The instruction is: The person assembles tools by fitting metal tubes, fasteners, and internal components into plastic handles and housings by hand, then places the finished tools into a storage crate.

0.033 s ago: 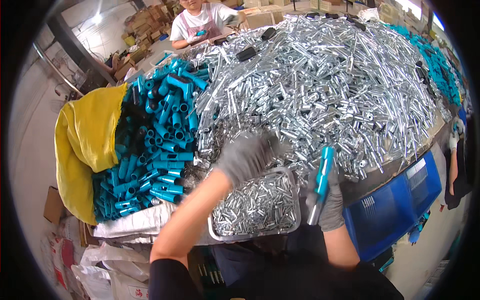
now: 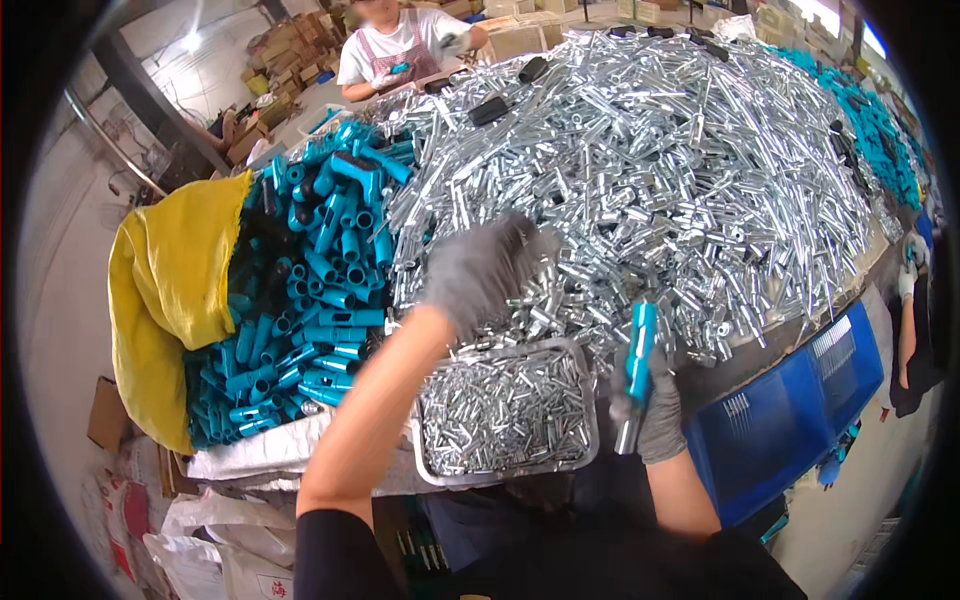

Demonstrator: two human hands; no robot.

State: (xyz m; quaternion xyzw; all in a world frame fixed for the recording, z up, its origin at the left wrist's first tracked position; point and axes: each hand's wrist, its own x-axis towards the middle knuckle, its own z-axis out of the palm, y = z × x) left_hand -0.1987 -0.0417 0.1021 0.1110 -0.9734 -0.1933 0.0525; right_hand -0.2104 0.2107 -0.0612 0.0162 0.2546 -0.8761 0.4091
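Observation:
In a grey glove, my right hand (image 2: pixel 657 415) is closed around a teal tube (image 2: pixel 641 345) with a bare metal lower end. The tube stands nearly upright, tilted a little. My left hand (image 2: pixel 478 272), gloved in grey too, is over the near side of a big heap of shiny metal rods and sleeves (image 2: pixel 640 190); motion smears its fingers, so I cannot make out whether they hold anything. Close below that hand sits a clear plastic tray (image 2: pixel 590 400) filled with small metal pins (image 2: pixel 500 415).
A yellow woven sack (image 2: pixel 180 260) lies open at the left, teal tubular housings (image 2: pixel 345 320) spilling from it. Blue bins (image 2: pixel 770 430) stand at the right edge. Across the heap a person (image 2: pixel 400 50) handles parts; another person's arm (image 2: pixel 906 320) shows at far right.
My left hand has shifted up and away from the tray, farther over the metal heap. The teal tube in my right hand has moved slightly left and down and stands more upright.

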